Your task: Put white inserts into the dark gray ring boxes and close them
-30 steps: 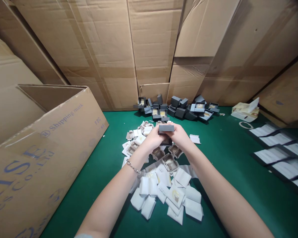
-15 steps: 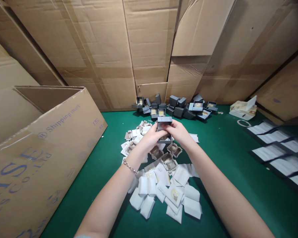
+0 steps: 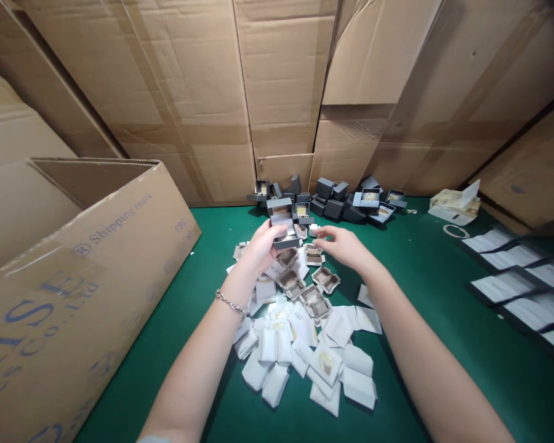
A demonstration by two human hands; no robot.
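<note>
In the middle of the table, my left hand (image 3: pixel 263 249) grips a small dark grey hinged jewellery box (image 3: pixel 286 242) with its lid up. Its thumb lies over the box's inside, so the contents are partly hidden. To the right, my right hand (image 3: pixel 344 246) hovers with thumb and forefinger apart and the other fingers loosely curled. A small white piece (image 3: pixel 313 231) shows near its fingertips; I cannot tell whether they touch. Under and nearer than the hands lie several brownish-grey box liners (image 3: pixel 314 301) and a heap of white card pouches (image 3: pixel 325 363).
More dark boxes (image 3: pixel 332 206), some open, line the back by the cardboard wall (image 3: pixel 286 80). A large printed carton (image 3: pixel 120 264) stands at left. On the right are a tissue pack (image 3: pixel 455 206), a tape ring (image 3: pixel 455 231) and black trays with white strips (image 3: pixel 512 289).
The two hands have come apart. My left hand has moved left and slightly up with the open box, while my right hand has let go of it and shifted slightly right.
</note>
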